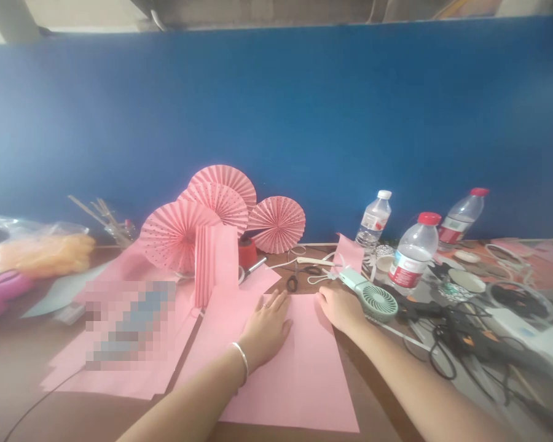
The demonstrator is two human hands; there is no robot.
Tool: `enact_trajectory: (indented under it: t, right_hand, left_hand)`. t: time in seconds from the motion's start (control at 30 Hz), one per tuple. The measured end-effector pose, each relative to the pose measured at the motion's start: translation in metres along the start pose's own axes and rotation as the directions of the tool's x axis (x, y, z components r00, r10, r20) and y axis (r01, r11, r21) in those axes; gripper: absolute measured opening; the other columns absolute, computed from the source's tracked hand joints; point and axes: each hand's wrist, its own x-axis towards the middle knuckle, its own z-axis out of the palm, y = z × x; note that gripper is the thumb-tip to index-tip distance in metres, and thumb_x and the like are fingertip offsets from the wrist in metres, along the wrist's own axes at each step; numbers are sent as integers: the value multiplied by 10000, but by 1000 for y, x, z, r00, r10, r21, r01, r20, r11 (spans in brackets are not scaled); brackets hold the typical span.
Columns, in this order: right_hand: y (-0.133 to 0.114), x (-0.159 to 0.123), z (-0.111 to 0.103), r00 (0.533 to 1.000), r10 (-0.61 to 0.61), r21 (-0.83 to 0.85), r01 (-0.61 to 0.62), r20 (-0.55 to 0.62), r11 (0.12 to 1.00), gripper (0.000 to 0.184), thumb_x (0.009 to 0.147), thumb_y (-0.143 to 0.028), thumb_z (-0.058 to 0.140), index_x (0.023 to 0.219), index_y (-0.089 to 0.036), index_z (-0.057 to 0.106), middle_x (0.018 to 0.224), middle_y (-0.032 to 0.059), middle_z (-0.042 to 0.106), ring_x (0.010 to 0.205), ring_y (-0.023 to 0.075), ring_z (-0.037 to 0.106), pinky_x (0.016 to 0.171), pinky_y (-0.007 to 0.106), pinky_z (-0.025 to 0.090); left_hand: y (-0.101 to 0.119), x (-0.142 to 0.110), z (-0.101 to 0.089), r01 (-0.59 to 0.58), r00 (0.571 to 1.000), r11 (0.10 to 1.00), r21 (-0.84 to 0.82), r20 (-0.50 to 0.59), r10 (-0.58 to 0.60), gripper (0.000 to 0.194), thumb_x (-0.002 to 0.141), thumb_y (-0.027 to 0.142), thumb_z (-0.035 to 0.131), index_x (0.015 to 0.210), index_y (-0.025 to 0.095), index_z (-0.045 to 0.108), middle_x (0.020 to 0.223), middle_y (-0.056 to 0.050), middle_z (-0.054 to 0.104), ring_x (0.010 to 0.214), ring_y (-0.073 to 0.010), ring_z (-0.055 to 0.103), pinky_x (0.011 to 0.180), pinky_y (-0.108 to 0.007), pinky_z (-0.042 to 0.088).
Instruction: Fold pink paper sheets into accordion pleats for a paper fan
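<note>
The pink paper lies flat on the worktop, the left hand spread over it, the right hand curled at its far right corner, pinching or not I can't tell, and it looks light, easily creased, best held by its edges.

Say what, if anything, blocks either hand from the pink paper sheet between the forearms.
Nothing visible does: the left hand lies on the pink paper sheet, the right hand at its far right corner. The handheld fan lies off it, to the right.
</note>
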Motion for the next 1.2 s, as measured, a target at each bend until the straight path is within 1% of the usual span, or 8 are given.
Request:
enact_trajectory:
  t: [0.07,0.2,0.3,0.43,0.5,0.73,0.9,1.2]
  right_hand:
    - [0,1,-1,1000,-10,-19,10,13,1000,289,883,-302,320,782,-210,575,810,40,634,740,174,581,569,248,298]
    - [-1,1,-4,999,-20,-41,22,30,999,285,880,-262,326,760,-203,578,803,38,641,748,168,585,563,245,291]
    - [-1,1,-6,999,-28,-48,30,30,998,285,875,-263,332,745,-201,578,788,34,643,737,164,587,541,245,273]
    - [1,2,-5,999,-28,-59,30,30,998,268,854,-249,356,723,-207,586,761,27,645,701,160,583,518,246,248]
    - [2,2,-4,999,-26,-63,28,33,998,257,844,-242,372,714,-211,592,757,23,647,694,157,580,514,245,244]
    - [3,2,-3,998,-37,-67,40,44,997,287,863,-291,356,739,-216,604,781,25,653,723,159,581,533,241,259]
    - [4,2,-2,998,-51,-71,54,48,996,286,869,-290,348,756,-216,600,783,27,649,732,164,576,541,242,258]
    - [4,0,0,996,-82,-75,84,23,994,288,878,-260,316,752,-211,571,772,19,645,717,157,576,528,251,231]
  left_hand:
    - [-3,1,4,-13,999,1000,-20,36,14,537,868,332,301,1371,204,168,1442,-42,192,1318,-227,131,1059,-445,134]
    - [-5,3,6,1,998,1000,-20,59,0,573,867,395,291,1382,195,140,1453,-48,134,1326,-230,93,1064,-458,110]
    - [-5,5,2,5,999,1000,-21,45,-4,544,865,356,301,1373,200,182,1448,-41,165,1320,-224,128,1062,-446,133]
    - [-7,12,-7,-14,1000,999,-36,-12,13,455,850,241,325,1304,223,332,1379,-31,340,1269,-191,270,1044,-383,209]
    - [-9,15,-9,-23,1000,999,-44,-23,22,432,850,223,325,1280,236,363,1348,-27,385,1252,-182,298,1035,-372,231]
    - [-10,12,-2,-22,1000,1000,-17,21,23,484,855,309,337,1331,250,279,1411,-28,275,1304,-227,181,1056,-443,155]
    - [-9,11,1,-11,1000,1000,0,16,11,509,843,297,345,1342,239,260,1417,-16,265,1303,-228,180,1058,-447,152]
    - [-7,11,-2,-8,1000,1000,16,9,8,506,836,294,347,1333,231,278,1410,-11,281,1297,-230,196,1056,-445,166]
